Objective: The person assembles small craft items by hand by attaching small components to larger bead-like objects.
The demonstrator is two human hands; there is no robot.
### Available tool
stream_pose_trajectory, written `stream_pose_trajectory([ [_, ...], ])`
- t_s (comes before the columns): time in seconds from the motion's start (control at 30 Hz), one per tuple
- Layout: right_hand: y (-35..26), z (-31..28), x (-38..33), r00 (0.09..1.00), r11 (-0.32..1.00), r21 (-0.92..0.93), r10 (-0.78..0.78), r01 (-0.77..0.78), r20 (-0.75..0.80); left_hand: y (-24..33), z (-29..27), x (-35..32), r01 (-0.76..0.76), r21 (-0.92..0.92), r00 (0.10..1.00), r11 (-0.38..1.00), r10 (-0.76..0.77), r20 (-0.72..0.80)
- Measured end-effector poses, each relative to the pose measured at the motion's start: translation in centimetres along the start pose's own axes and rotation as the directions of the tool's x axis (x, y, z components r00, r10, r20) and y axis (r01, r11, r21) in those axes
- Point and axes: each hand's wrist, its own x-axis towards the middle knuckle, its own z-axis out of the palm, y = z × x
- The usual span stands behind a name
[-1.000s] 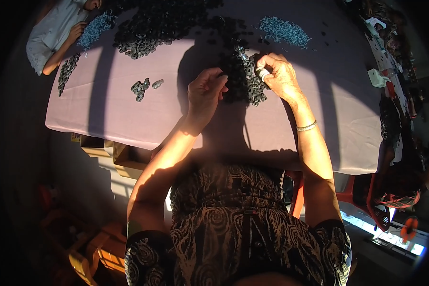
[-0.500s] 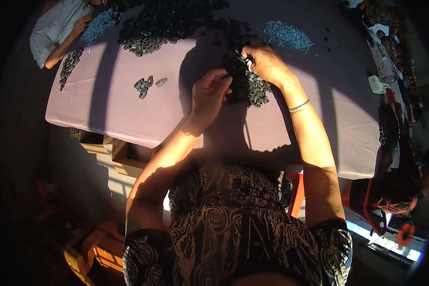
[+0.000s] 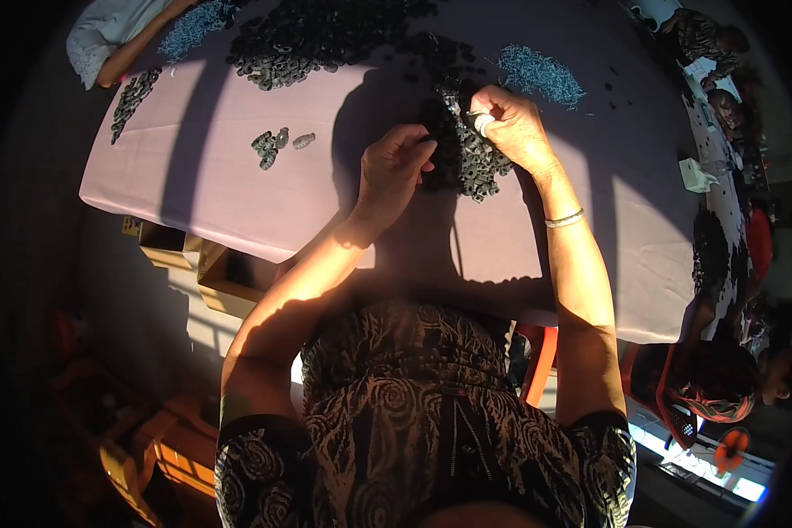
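Note:
My left hand (image 3: 396,169) is closed in a pinch over the table, left of a pile of small black parts (image 3: 477,158). A small black part (image 3: 427,139) seems to show at its fingertips, mostly in shadow. Over the right side of that pile, my right hand (image 3: 517,132) has its thumb and forefinger pressed together. What they hold, if anything, is too small to tell. Something white (image 3: 482,123) is wrapped round one of its fingers. A bracelet (image 3: 565,218) circles the right wrist.
A large heap of black parts (image 3: 295,53) lies at the far left, with blue-grey small pieces (image 3: 541,75) at the far right. A few joined parts (image 3: 269,148) lie left of my hands. Another person's arm (image 3: 136,48) reaches in at the far left. Boxes (image 3: 224,273) stand below the table edge.
My right hand has moved slightly right and nearer, away from the far part of the pile. My left hand has stayed nearly still. The view has shifted a little.

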Motion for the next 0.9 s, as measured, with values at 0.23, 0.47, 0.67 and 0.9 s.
stream_pose_trajectory([
  [0.23, -1.1, -1.6, -0.8, 0.965, 0.962, 0.257, 0.024, -0.093, 0.261, 0.1, -0.2, 0.0, -0.009, 0.022, 1.000, 1.000, 0.008, 0.016],
  [0.47, -0.6, -0.3, 0.4, 0.996, 0.997, -0.022, -0.078, 0.077, -0.039, 0.2, 0.0, 0.0, 0.000, 0.040, 1.000, 0.999, 0.000, 0.016],
  [0.67, 0.3, 1.2, 2.7, 0.929, 0.913, -0.223, -0.291, 0.340, 0.226, 0.3, 0.0, 0.0, 0.007, 0.013, 1.000, 1.000, -0.008, 0.021],
  [0.9, 0.2, 1.1, 2.7, 0.969, 0.967, -0.184, -0.135, 0.174, 0.206, -0.1, 0.0, 0.0, -0.032, -0.003, 0.999, 0.999, 0.032, 0.009],
])
